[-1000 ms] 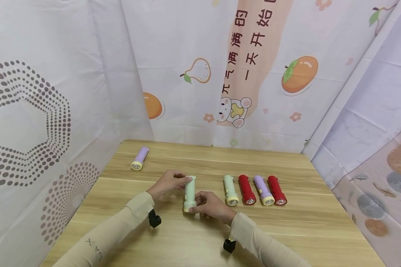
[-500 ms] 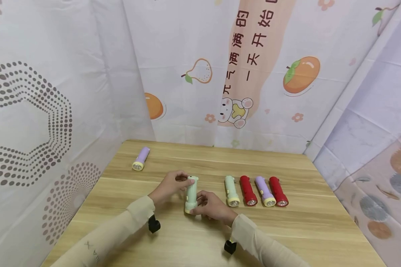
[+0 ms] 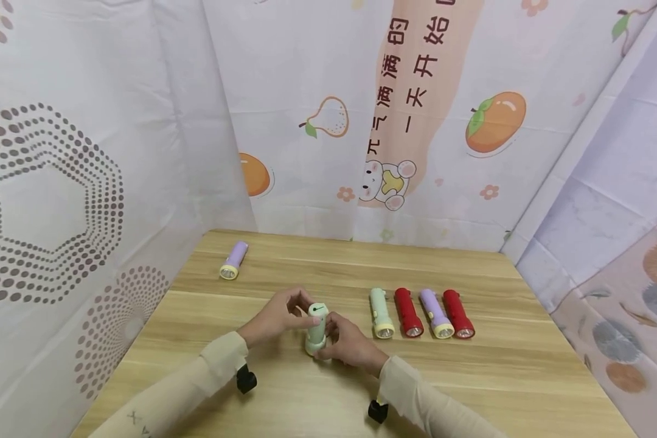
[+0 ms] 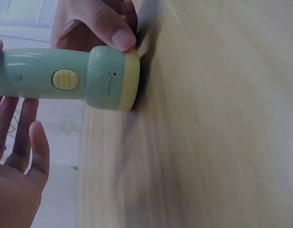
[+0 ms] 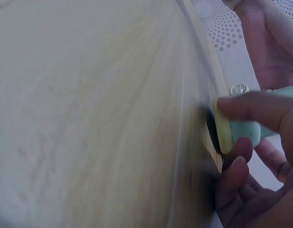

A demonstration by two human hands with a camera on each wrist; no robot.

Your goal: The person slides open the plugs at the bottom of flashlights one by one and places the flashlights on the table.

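Note:
A light green flashlight point(image 3: 317, 328) with a pale yellow rim stands nearly upright, its lamp end down close to the wooden table. My left hand point(image 3: 278, 316) pinches its upper tail end; in the left wrist view, some of that hand's fingers spread beside the body. Low down, my right hand point(image 3: 352, 344) pinches the head, and in the left wrist view its thumb presses by the yellow rim point(image 4: 130, 80). A yellow switch point(image 4: 65, 80) shows on the side. Whether the rim touches the table cannot be told.
To the right, a row of flashlights lies lamp end toward me: green point(image 3: 382, 313), red point(image 3: 409, 312), purple point(image 3: 437, 313) and red point(image 3: 458, 313). A lone purple flashlight point(image 3: 233, 260) lies at the back left. Printed curtains point(image 3: 285, 73) enclose the table point(image 3: 416, 383).
The held flashlight's top has tipped toward me, so its tail end face now shows. My left hand moved with it, while the right hand stayed at the head. The other flashlights remain in place.

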